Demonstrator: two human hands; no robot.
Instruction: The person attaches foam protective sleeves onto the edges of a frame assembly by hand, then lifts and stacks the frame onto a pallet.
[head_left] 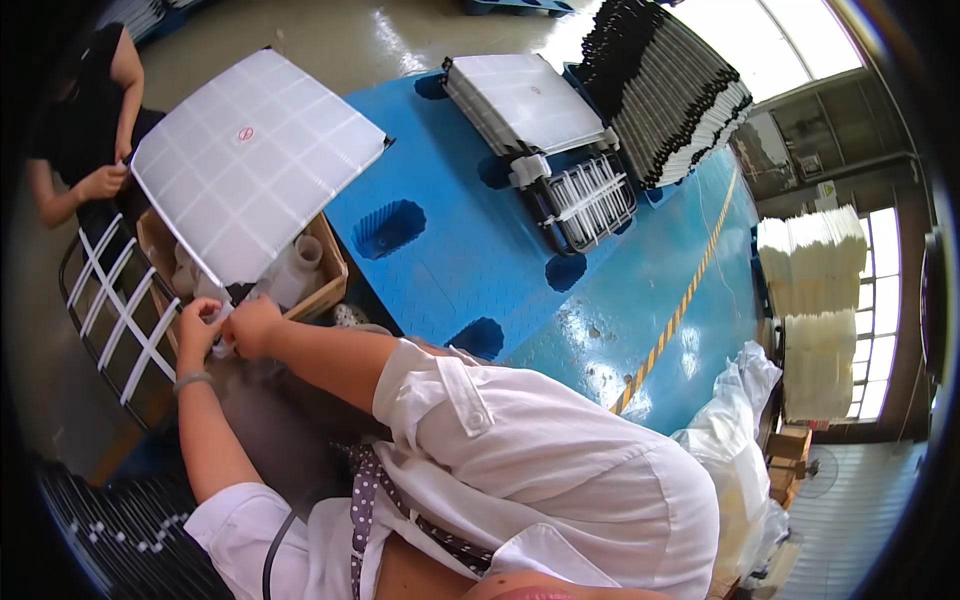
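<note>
A large white panel [265, 150] with a faint grid and a small red mark stands in front of me, its near corner by my hands. My left hand [196, 330], with a band at the wrist, has its fingers pinched around a small whitish plastic piece [225, 322] just below that corner. My right hand [254, 326] is closed at the other side of the same piece, its fingertips partly hidden. Under the panel, a cardboard box [335, 285] holds several translucent plastic parts [300, 262]. A black frame with white slats [118, 310] leans at left.
Another person [95, 150] holds the panel's far left edge. On the blue pallets [400, 160] lie wrapped panels [530, 100] and a slatted frame [590, 205]. A tall stack of panels [665, 95] stands behind. Black tubes [120, 530] lie low left; plastic wrap [735, 430] is at right.
</note>
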